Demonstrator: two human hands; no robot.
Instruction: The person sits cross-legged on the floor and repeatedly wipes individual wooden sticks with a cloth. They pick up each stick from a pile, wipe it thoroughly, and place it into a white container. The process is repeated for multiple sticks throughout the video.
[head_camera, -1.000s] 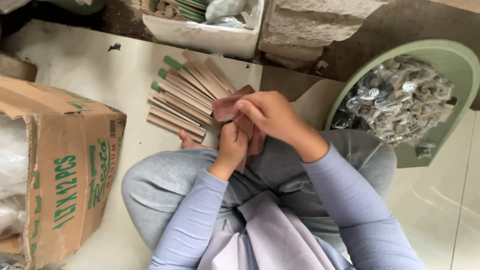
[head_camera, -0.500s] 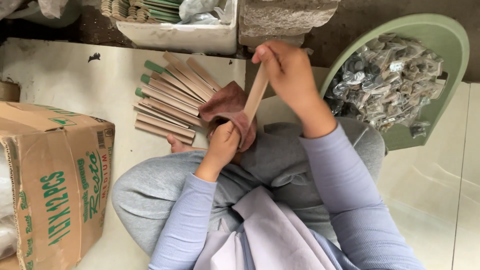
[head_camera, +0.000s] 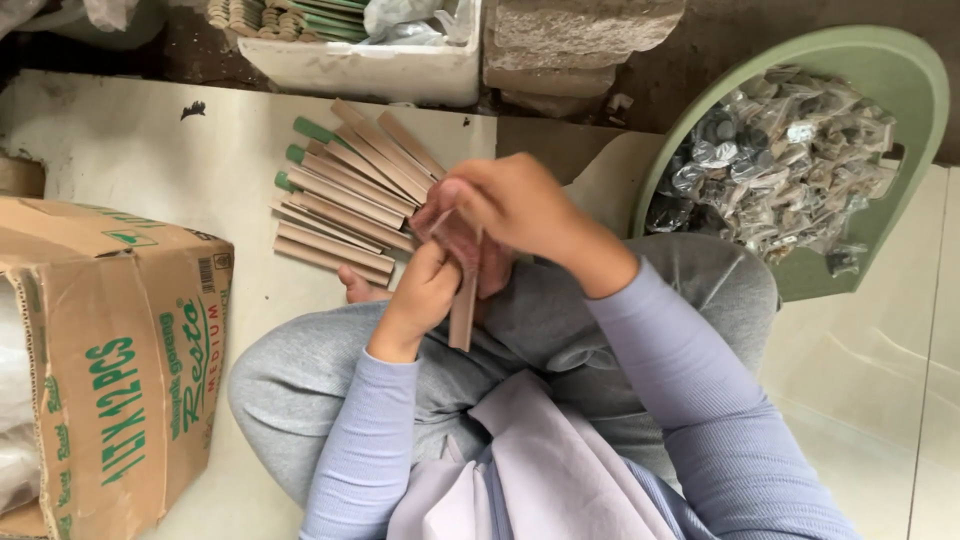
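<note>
I sit cross-legged on the floor in grey trousers and lilac sleeves. My left hand (head_camera: 425, 292) grips a brown cloth (head_camera: 452, 238) and a flat wooden stick (head_camera: 462, 312) that points down toward my lap. My right hand (head_camera: 510, 205) is over the top of the cloth, its fingers closed on the stick's upper end. Just beyond my hands lies a pile of similar wooden sticks (head_camera: 345, 205), several with green tips.
A cardboard box (head_camera: 110, 360) stands at my left. A green basket (head_camera: 905, 90) of small plastic-wrapped pieces sits at the right. A white foam tray (head_camera: 370, 65) with more sticks and a stone block (head_camera: 580, 40) lie at the far edge.
My right hand, which had lifted the stick up and away from the cloth, has come back down; the stick now points downward through the cloth held in my left hand.
</note>
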